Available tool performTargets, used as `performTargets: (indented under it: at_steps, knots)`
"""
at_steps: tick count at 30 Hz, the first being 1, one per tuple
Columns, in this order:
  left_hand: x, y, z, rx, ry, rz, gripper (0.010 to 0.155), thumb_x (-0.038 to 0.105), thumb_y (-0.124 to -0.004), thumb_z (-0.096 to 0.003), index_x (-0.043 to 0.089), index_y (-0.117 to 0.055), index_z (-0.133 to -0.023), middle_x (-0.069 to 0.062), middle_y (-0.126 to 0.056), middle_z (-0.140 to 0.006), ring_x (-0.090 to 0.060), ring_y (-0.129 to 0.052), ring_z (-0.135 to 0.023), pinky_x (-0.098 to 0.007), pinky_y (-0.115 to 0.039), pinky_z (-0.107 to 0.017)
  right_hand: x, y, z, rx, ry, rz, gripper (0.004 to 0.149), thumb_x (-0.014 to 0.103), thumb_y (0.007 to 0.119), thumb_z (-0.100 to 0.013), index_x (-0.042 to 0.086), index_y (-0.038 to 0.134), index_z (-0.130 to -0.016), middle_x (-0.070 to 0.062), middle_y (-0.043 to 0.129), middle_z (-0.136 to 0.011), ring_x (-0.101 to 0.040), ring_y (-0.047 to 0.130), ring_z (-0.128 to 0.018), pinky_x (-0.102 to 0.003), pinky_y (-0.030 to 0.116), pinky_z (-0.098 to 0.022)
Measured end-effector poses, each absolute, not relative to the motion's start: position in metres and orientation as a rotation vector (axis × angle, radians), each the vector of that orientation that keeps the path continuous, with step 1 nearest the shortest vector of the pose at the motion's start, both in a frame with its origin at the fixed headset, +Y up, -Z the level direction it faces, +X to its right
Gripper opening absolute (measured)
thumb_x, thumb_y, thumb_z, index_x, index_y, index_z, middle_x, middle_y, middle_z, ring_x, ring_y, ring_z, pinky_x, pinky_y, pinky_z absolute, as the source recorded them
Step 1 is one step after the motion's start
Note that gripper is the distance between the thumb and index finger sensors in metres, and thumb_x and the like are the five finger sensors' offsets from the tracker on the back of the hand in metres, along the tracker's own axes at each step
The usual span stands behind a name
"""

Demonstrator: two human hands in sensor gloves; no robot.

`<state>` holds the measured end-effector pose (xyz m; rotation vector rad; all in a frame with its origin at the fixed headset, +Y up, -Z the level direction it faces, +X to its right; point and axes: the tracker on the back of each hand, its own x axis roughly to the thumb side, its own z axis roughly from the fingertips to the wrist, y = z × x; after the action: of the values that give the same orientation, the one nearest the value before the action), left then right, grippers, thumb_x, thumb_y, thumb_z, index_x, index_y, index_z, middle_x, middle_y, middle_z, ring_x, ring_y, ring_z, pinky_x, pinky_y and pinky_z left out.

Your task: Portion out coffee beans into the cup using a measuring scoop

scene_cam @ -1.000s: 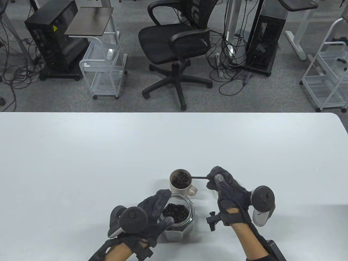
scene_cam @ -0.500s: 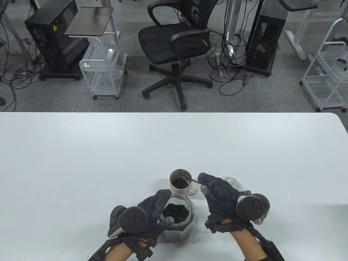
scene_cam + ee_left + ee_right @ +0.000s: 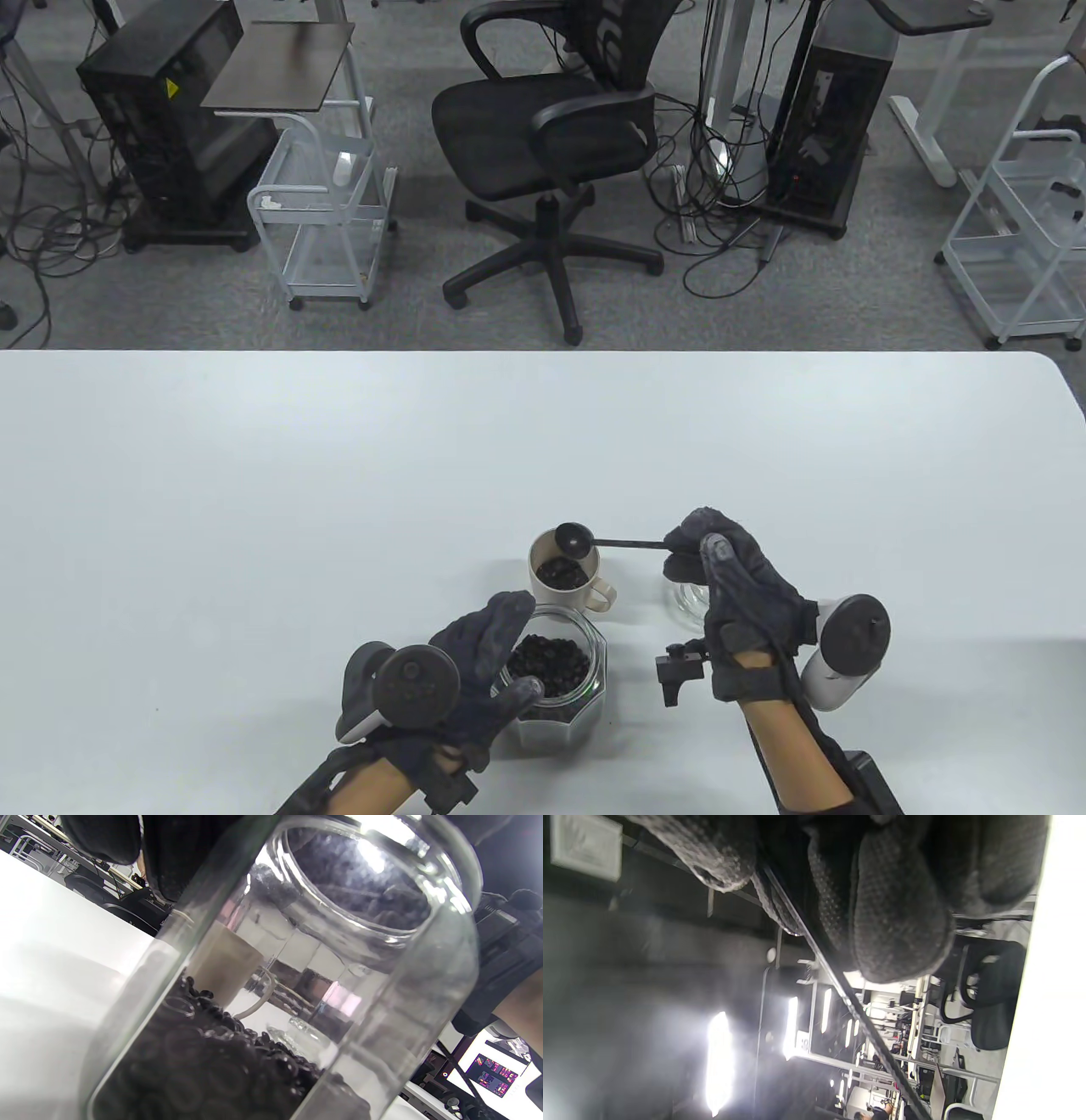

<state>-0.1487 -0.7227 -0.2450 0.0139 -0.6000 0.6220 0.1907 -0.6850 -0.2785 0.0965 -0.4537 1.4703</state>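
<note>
A beige cup (image 3: 563,576) with coffee beans in it stands near the table's front middle. Above its rim hovers the dark bowl of a measuring scoop (image 3: 573,538), its thin handle (image 3: 628,542) (image 3: 857,1010) running right into my right hand (image 3: 714,553), which pinches the handle's end. In front of the cup stands a faceted glass jar (image 3: 553,679) (image 3: 271,984), partly full of beans. My left hand (image 3: 485,671) is curled round the jar's left side. The scoop bowl looks empty.
A clear glass lid (image 3: 685,594) lies on the white table (image 3: 339,475) just right of the cup, partly under my right hand. An office chair (image 3: 551,136) and wire carts (image 3: 327,212) stand on the floor beyond the table's far edge.
My right hand turned back and moved right and away; the scoop, tipped into the cup half a second ago, is level above the rim now. The left hand and jar stayed still.
</note>
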Motion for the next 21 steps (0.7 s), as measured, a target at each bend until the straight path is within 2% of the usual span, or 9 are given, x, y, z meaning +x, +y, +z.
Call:
performTargets:
  at_steps: [4,9,21]
  knots:
    - [-0.149,-0.722,-0.245,0.015,-0.601,0.619,0.092,0.072,-0.055,-0.0421,0.014,-0.040,-0.112,-0.023,-0.056,-0.115,-0.055,-0.071,-0.099,-0.071,-0.056,-0.067,0.196,-0.683,-0.275,0.037,-0.396,1.324,0.041,0.035,0.073,-0.052,0.007,0.083,-0.080,-0.023,0.093,-0.063,-0.036,0.103,-0.036,-0.055,0.081,-0.037]
    - [-0.149,-0.722,-0.245,0.015,-0.600,0.620,0.092,0.072,-0.055,-0.0421,0.014,-0.040,-0.112,-0.023,-0.056,-0.114,-0.055,-0.072,-0.098,-0.071,-0.056,-0.067,0.194,-0.674,-0.271,0.102,-0.420,1.369,0.039,0.036,0.073,-0.050,0.007,0.089,-0.070,-0.019,0.098,-0.048,-0.028,0.103,-0.017,-0.049,0.086,-0.026]
    - [-0.149,-0.722,-0.245,0.015,-0.600,0.622,0.092,0.072,-0.055,-0.0421,0.014,-0.040,-0.112,-0.023,-0.056,-0.115,-0.055,-0.071,-0.099,-0.071,-0.056,-0.067,0.148,-0.641,-0.246,0.563,-0.634,1.730,0.039,0.037,0.075,-0.048,0.008,0.091,-0.069,-0.019,0.098,-0.047,-0.028,0.102,-0.017,-0.050,0.085,-0.026]
